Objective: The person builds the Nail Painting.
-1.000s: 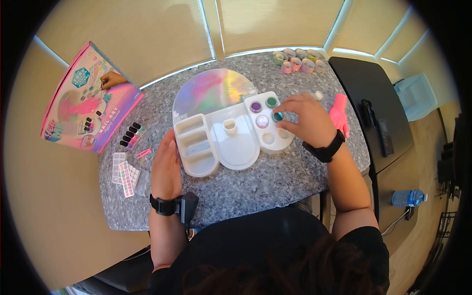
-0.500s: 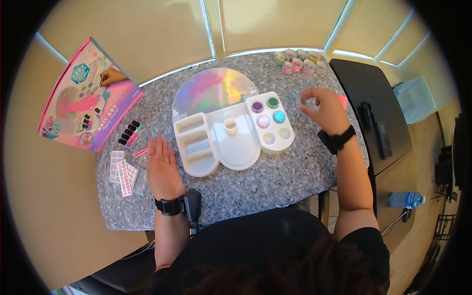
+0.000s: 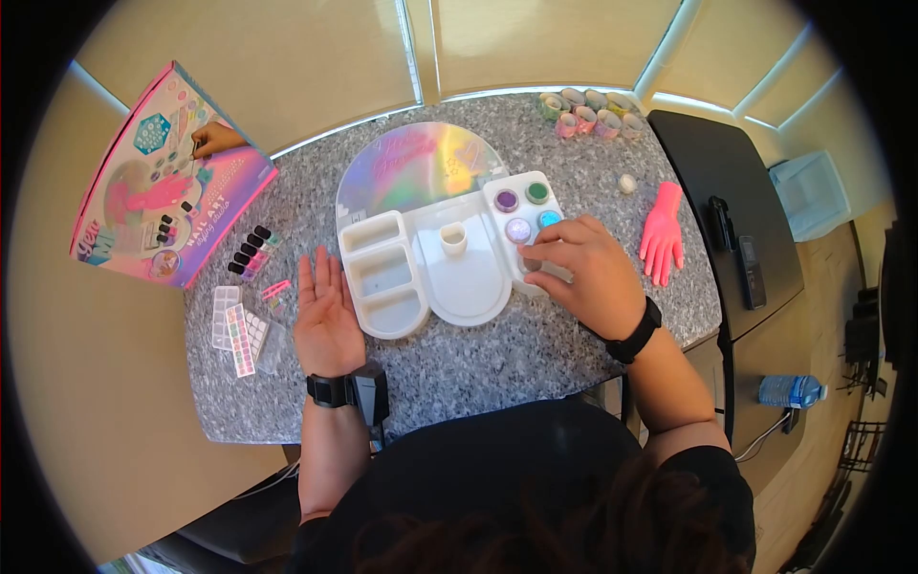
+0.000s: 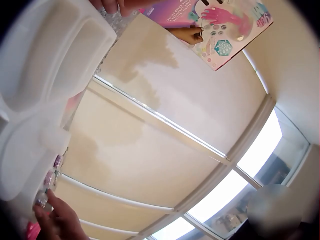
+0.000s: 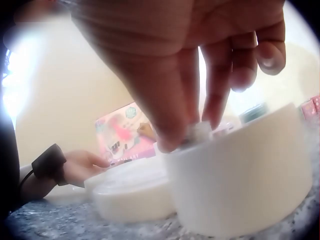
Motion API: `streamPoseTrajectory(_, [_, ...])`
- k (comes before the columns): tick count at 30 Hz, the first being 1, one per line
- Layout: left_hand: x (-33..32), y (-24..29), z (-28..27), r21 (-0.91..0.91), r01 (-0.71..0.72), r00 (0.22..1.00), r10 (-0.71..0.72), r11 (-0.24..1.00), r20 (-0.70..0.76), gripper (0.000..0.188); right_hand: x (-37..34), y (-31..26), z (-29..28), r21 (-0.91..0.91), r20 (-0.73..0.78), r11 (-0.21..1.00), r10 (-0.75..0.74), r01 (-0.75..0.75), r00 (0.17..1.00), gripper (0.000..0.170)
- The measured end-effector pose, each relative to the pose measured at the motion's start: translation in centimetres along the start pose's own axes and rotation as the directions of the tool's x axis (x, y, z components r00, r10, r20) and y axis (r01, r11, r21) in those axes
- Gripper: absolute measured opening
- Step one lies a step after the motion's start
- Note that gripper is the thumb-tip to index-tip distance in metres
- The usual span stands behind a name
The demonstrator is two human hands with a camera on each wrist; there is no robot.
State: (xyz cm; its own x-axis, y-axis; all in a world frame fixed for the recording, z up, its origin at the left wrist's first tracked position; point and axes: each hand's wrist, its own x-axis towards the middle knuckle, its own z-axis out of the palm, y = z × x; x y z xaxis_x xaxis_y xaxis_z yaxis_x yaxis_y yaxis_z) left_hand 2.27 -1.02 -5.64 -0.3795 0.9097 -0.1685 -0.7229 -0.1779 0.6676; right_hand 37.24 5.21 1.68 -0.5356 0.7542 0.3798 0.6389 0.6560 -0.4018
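In the head view, my right hand (image 3: pixel 598 273) is over the right block of a white plastic organizer (image 3: pixel 459 304). Thumb and index finger pinch a small clear glitter pot (image 5: pixel 201 131) at the organizer's top, by the lower-left round well. Four wells, in two rows above, hold a purple pot (image 3: pixel 506 200), a green pot (image 3: pixel 538 192), a pale iridescent pot (image 3: pixel 517 230) and a blue pot (image 3: pixel 549 219), the last partly behind my fingers. Palm up with fingers extended, my left hand (image 3: pixel 328 325) lies beside the organizer's three-compartment left block, holding nothing.
A pink model hand (image 3: pixel 662 234) and a small whitish pot (image 3: pixel 627 184) lie to the right. Rolls of tape (image 3: pixel 604 121) stand at the back. Leftward are nail polish bottles (image 3: pixel 251 251), sticker sheets (image 3: pixel 241 340), pink tweezers (image 3: pixel 275 290) and the nail art box (image 3: pixel 177 187).
My right hand let go of the blue pot in its well, swung right, then came back over the organizer with a small clear pot. My left hand left the organizer's side and turned palm up.
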Motion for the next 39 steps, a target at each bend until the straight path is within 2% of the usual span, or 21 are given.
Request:
streamPoseTrajectory(6, [-0.1, -0.3, 0.7, 0.068, 0.035, 0.999, -0.036, 0.997, 0.009, 0.081, -0.1, 0.2, -0.1, -0.016, 0.035, 1.000, 0.007, -0.006, 0.999, 0.031])
streamPoseTrajectory(8, [-0.2, -0.3, 0.8, -0.051, 0.031, 0.999, -0.032, 0.998, -0.027, 0.077, -0.1, 0.9, -0.2, 0.114, 0.018, 0.993, -0.018, 0.016, 1.000, 0.029])
streamPoseTrajectory(9, [-0.1, -0.3, 0.6, -0.049, 0.032, 0.999, -0.033, 0.998, -0.024, 0.077, 0.1, 1.5, -0.6, 0.114, 0.014, 0.993, -0.016, 0.014, 1.000, 0.029])
streamPoseTrajectory(11, [0.0, -0.5, 0.1, -0.025, 0.018, 1.000, -0.019, 1.000, -0.015, 0.075, 0.6, 3.8, -2.1, 0.198, -0.070, 0.958, 0.226, -0.208, 0.972, 0.029])
streamPoseTrajectory(13, [-0.1, -0.5, 0.1, -0.011, 0.019, 1.000, -0.019, 1.000, -0.017, 0.075, 1.0, 8.2, -3.2, -0.158, -0.210, 0.968, 0.161, -0.196, 0.964, 0.031])
streamPoseTrajectory(15, [-0.1, -0.4, 0.4, 0.008, 0.025, 1.000, -0.025, 1.000, -0.016, 0.076, 0.7, 12.2, -4.2, -0.416, -0.191, 0.851, 0.265, -0.322, 0.945, 0.033])
streamPoseTrajectory(16, [0.0, -0.4, 0.7, 0.026, 0.026, 0.999, -0.026, 0.999, -0.019, 0.074, 0.5, 13.8, -4.4, -0.414, -0.190, 0.852, 0.263, -0.321, 0.946, 0.033])
streamPoseTrajectory(18, [0.0, -0.4, 0.7, 0.038, 0.012, 0.999, -0.011, 0.999, -0.044, 0.072, 0.5, 16.2, -4.2, -0.579, -0.107, 0.710, 0.422, -0.401, 0.900, 0.034])
streamPoseTrajectory(19, [0.2, -0.6, 0.4, 0.065, 0.003, 0.999, 0.000, 0.998, -0.034, 0.070, 0.6, 17.1, -4.2, -0.580, -0.092, 0.722, 0.402, -0.377, 0.911, 0.034])
streamPoseTrajectory(21, [0.2, -0.7, 0.4, 0.092, -0.011, 0.999, 0.014, 0.996, -0.039, 0.063, 0.6, 17.8, -4.1, -0.505, -0.043, 0.737, 0.499, -0.450, 0.865, 0.030])
streamPoseTrajectory(22, [0.2, -0.7, 0.5, 0.091, -0.020, 0.999, 0.025, 0.996, -0.047, 0.063, 0.8, 17.0, -4.1, -0.502, -0.037, 0.745, 0.490, -0.440, 0.871, 0.030])
streamPoseTrajectory(24, [0.3, -0.8, 0.7, 0.140, -0.020, 0.996, 0.032, 0.990, -0.086, 0.061, 0.6, 14.2, -4.3, -0.336, -0.092, 0.853, 0.391, -0.399, 0.916, 0.028])
streamPoseTrajectory(25, [0.4, -0.7, 0.6, 0.145, -0.022, 0.996, 0.035, 0.989, -0.088, 0.061, 0.1, 13.0, -3.8, -0.252, -0.143, 0.919, 0.276, -0.305, 0.950, 0.029])
streamPoseTrajectory(26, [0.4, -0.8, 0.5, 0.148, -0.028, 0.996, 0.040, 0.989, -0.081, 0.060, -0.1, 10.6, -3.7, -0.248, -0.142, 0.918, 0.280, -0.308, 0.949, 0.029])
streamPoseTrajectory(28, [0.4, -1.1, 0.5, 0.152, -0.024, 0.997, 0.035, 0.988, -0.073, 0.058, -0.1, 5.0, -3.8, 0.086, -0.105, 0.936, 0.348, -0.340, 0.932, 0.030])
streamPoseTrajectory(32, [-0.2, -0.5, 1.4, 0.191, -0.002, 0.992, 0.026, 0.982, -0.122, 0.055, -1.4, 1.0, -2.5, 0.146, -0.063, 0.950, 0.288, -0.276, 0.956, 0.030])
streamPoseTrajectory(35, [-0.6, -0.1, 1.8, 0.235, 0.024, 0.990, 0.009, 0.972, -0.140, 0.055, -1.6, 0.4, -2.2, 0.094, -0.051, 0.955, 0.285, -0.280, 0.957, 0.030])
streamPoseTrajectory(37, [-0.8, 0.2, 1.9, 0.256, 0.040, 0.990, -0.004, 0.966, -0.140, 0.056, -1.8, 1.1, -1.6, -0.052, -0.065, 0.987, 0.147, -0.150, 0.987, 0.032])
streamPoseTrajectory(39, [-0.9, 0.6, 2.0, 0.214, 0.054, 0.992, -0.028, 0.975, -0.122, 0.059, -1.8, 1.6, -1.5, -0.056, -0.063, 0.986, 0.155, -0.159, 0.986, 0.032])
